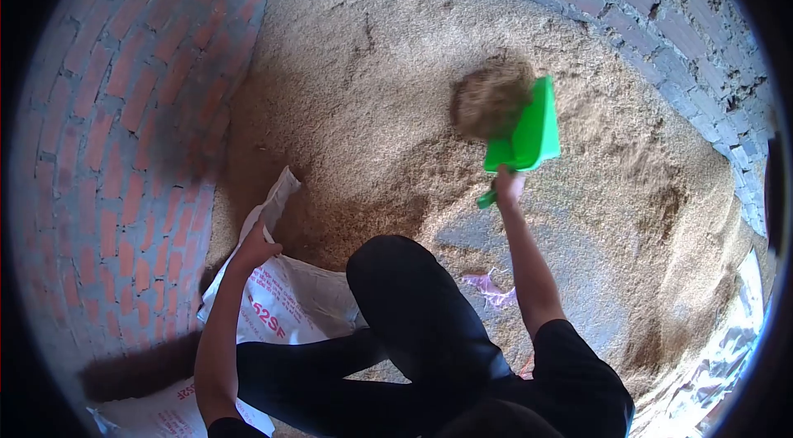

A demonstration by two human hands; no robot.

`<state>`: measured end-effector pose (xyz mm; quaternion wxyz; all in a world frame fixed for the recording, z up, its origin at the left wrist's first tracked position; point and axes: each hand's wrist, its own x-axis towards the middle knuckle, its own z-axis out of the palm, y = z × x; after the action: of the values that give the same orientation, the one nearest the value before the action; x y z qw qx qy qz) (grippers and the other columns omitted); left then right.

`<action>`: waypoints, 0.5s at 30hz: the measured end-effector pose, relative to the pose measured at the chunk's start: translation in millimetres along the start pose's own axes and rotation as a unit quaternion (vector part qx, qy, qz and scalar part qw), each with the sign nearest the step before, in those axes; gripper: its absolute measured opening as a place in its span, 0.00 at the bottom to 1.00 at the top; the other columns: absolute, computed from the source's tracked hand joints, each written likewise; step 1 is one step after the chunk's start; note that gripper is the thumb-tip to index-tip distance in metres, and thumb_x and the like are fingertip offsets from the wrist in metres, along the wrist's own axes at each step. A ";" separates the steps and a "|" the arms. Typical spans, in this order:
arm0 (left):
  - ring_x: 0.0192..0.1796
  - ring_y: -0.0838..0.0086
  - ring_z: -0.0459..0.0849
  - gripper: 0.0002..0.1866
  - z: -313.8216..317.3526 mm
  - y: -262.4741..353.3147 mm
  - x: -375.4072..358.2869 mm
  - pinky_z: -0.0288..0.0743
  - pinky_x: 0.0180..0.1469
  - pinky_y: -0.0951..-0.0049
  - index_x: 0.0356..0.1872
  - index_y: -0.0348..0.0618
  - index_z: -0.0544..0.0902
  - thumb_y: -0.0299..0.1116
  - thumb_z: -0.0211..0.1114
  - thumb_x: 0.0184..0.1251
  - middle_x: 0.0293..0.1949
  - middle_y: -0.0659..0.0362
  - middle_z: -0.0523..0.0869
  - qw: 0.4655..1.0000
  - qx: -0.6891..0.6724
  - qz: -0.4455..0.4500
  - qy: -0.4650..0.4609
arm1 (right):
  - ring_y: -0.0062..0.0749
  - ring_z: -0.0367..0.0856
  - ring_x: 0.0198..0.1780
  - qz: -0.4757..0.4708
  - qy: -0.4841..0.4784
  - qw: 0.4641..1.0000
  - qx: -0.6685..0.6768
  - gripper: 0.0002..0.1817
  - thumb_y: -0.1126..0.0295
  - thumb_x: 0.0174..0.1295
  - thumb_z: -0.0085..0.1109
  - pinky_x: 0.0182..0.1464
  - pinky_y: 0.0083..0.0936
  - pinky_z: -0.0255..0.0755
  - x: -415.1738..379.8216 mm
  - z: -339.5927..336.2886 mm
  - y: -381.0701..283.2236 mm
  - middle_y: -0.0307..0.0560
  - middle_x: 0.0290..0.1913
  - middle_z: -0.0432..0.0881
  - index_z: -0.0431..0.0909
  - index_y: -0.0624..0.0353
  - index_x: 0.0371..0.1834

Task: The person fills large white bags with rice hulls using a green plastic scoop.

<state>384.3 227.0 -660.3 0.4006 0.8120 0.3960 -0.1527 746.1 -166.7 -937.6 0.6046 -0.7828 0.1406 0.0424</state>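
My right hand (508, 186) is wrapped round the handle of a bright green dustpan (535, 130), out over the heap of pale husks (355, 74). A brown clump of husks (493, 97) shows blurred at the dustpan's left side, apparently in motion. Down on the left, my left hand (258, 248) grips the rim of a white woven sack (277, 299) printed in red. The sack's mouth faces the heap and its inside is mostly hidden. My bent knee is beside the sack.
A red brick wall (124, 149) rises close on the left, and a grey brick wall (628, 8) curves round the back and right. Another printed sack (169, 409) lies at lower left. A pinkish scrap (493, 291) and shiny plastic sheeting (731, 347) are on the right.
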 end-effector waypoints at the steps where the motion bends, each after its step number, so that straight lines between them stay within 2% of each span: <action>1: 0.52 0.65 0.77 0.52 0.4 6.0 -3.1 0.74 0.49 0.73 0.72 0.40 0.47 0.22 0.63 0.40 0.59 0.46 0.71 1.000 -0.002 -0.012 -0.001 | 0.31 0.75 0.15 -0.114 0.027 0.992 -0.055 0.12 0.64 0.55 0.57 0.17 0.30 0.68 7.0 24.3 18.3 0.46 0.17 0.75 0.73 0.63 0.31; 2: 0.52 0.65 0.77 0.52 -1.3 9.7 -4.5 0.74 0.49 0.73 0.72 0.41 0.48 0.23 0.63 0.40 0.59 0.46 0.71 1.000 -0.004 -0.025 -0.001 | 0.32 0.77 0.17 -0.054 -0.030 0.998 0.009 0.14 0.62 0.54 0.58 0.19 0.32 0.69 -38.8 20.7 -57.2 0.48 0.19 0.76 0.73 0.64 0.33; 4: 0.48 0.65 0.79 0.51 -2.0 2.9 -0.7 0.75 0.46 0.72 0.71 0.38 0.46 0.23 0.64 0.41 0.61 0.44 0.69 1.000 0.006 -0.006 -0.001 | 0.32 0.78 0.18 -0.072 -0.017 0.993 -0.088 0.16 0.61 0.53 0.57 0.21 0.33 0.71 -12.0 58.6 2.8 0.49 0.20 0.77 0.73 0.64 0.36; 5: 0.44 0.64 0.82 0.52 -2.2 -0.3 -0.3 0.77 0.43 0.72 0.71 0.34 0.45 0.23 0.64 0.41 0.62 0.42 0.67 1.000 0.018 0.014 -0.008 | 0.32 0.78 0.18 -0.074 -0.025 0.993 -0.088 0.16 0.61 0.53 0.57 0.21 0.33 0.71 -15.2 62.5 2.4 0.49 0.20 0.77 0.73 0.64 0.36; 7: 0.44 0.64 0.82 0.51 -0.7 6.2 -3.8 0.77 0.44 0.71 0.71 0.34 0.45 0.24 0.64 0.41 0.63 0.42 0.65 1.000 0.002 0.007 -0.011 | 0.32 0.78 0.18 -0.156 -0.011 0.977 -0.143 0.16 0.61 0.53 0.57 0.21 0.32 0.71 -30.7 62.6 -8.5 0.50 0.19 0.77 0.73 0.64 0.35; 8: 0.44 0.64 0.81 0.51 -1.6 8.5 -4.1 0.77 0.44 0.71 0.71 0.35 0.45 0.24 0.64 0.42 0.64 0.42 0.64 1.000 -0.008 0.006 -0.020 | 0.32 0.78 0.18 -0.159 -0.021 0.977 -0.144 0.16 0.61 0.53 0.57 0.21 0.32 0.71 -38.8 55.7 -17.6 0.50 0.19 0.77 0.73 0.64 0.35; 9: 0.44 0.64 0.81 0.51 -1.0 1.0 0.1 0.77 0.44 0.71 0.71 0.35 0.45 0.24 0.64 0.42 0.64 0.42 0.64 1.000 -0.013 -0.003 -0.015 | 0.34 0.79 0.19 -0.089 -0.093 0.986 -0.104 0.17 0.60 0.53 0.57 0.22 0.33 0.71 -55.9 40.6 -47.2 0.50 0.20 0.78 0.74 0.64 0.36; 10: 0.44 0.64 0.81 0.51 1.8 -12.3 7.4 0.77 0.45 0.71 0.71 0.34 0.46 0.24 0.64 0.42 0.64 0.42 0.64 0.999 0.011 0.034 -0.003 | 0.35 0.79 0.21 -0.015 -0.166 0.984 -0.064 0.17 0.60 0.54 0.57 0.24 0.34 0.72 -69.4 32.7 -60.9 0.51 0.21 0.78 0.74 0.64 0.37; 11: 0.43 0.64 0.81 0.51 1.8 -20.5 9.9 0.77 0.45 0.70 0.71 0.34 0.46 0.24 0.64 0.42 0.64 0.42 0.64 0.997 0.037 0.071 0.008 | 0.40 0.80 0.24 -0.030 -0.202 0.969 -0.140 0.17 0.60 0.55 0.57 0.27 0.37 0.71 -65.9 30.8 -45.9 0.53 0.23 0.79 0.74 0.65 0.39; 12: 0.43 0.64 0.81 0.51 -0.5 -17.2 8.4 0.77 0.45 0.70 0.71 0.34 0.46 0.24 0.64 0.42 0.64 0.42 0.64 0.997 0.033 0.062 0.014 | 0.40 0.80 0.24 -0.031 -0.213 0.966 -0.142 0.17 0.60 0.55 0.57 0.27 0.37 0.71 -72.9 33.3 -40.9 0.53 0.23 0.79 0.74 0.65 0.39; 14: 0.43 0.65 0.81 0.50 1.6 1.1 1.6 0.76 0.45 0.70 0.70 0.33 0.45 0.24 0.63 0.43 0.63 0.42 0.65 0.999 0.014 0.034 -0.004 | 0.44 0.81 0.27 -0.122 -0.309 0.914 -0.231 0.18 0.61 0.56 0.56 0.29 0.38 0.70 -90.2 33.7 -30.3 0.55 0.25 0.79 0.74 0.66 0.41; 15: 0.43 0.65 0.81 0.50 1.6 13.1 -4.2 0.76 0.45 0.70 0.70 0.33 0.45 0.24 0.63 0.43 0.63 0.42 0.65 1.000 0.011 0.026 0.001 | 0.46 0.82 0.29 -0.125 -0.317 0.919 -0.197 0.17 0.62 0.57 0.55 0.28 0.39 0.69 -110.6 40.3 -31.9 0.57 0.24 0.79 0.74 0.67 0.41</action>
<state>391.8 218.7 -652.0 0.3949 0.8267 0.3733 -0.1457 653.0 -102.1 -892.3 0.4516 -0.8428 -0.1685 0.2396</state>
